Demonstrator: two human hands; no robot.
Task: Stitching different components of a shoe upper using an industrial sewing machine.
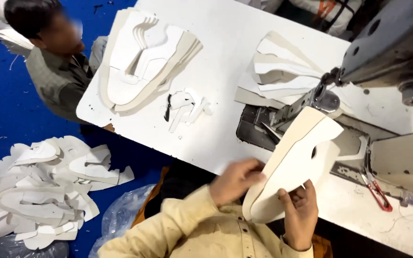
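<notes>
- The cream shoe-upper piece is held up over the near edge of the white table, its top end close under the needle area of the sewing machine; whether it touches the machine cannot be told.
- The machine's head is cut off by the frame's top right, and the needle itself is hidden behind the piece.
- The piece is a long curved panel, pale beige on the outer band and whiter inside, with a small dark hole near its middle.
- The left hand pinches the piece's lower left edge, fingers closed on it; the right hand cups it from below, fingers curled on the bottom edge.
- Red-handled snips lie right of the piece, well apart.
- Stacks of cut white pieces sit across the table, with bare tabletop between them and the hands.
- Another person sits at the table's far left corner; loose cut pieces are heaped on the blue floor.
</notes>
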